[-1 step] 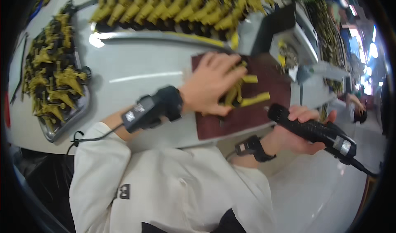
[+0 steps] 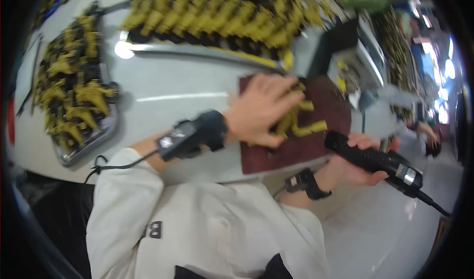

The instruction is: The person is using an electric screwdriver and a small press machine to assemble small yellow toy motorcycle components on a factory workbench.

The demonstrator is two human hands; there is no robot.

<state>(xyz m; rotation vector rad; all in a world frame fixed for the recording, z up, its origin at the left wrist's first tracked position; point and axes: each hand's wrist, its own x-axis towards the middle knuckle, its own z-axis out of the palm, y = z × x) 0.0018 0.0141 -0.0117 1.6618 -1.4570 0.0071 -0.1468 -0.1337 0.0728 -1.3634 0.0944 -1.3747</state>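
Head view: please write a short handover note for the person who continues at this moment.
Left hand: lies flat, fingers spread, on a few yellow plastic parts on the dark red mat.
Right hand: closed around the black corded power tool, held off the near edge of the table, tip toward the mat.
Around: a metal tray of yellow parts at the left, a long row of them at the far side.
Done: parts sit on the mat.
Left: the tool tip touches no part yet.

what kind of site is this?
Likely a factory assembly bench: metal trays piled with small yellow plastic parts, a dark red work mat under the left hand, and a black corded power tool in the right hand.
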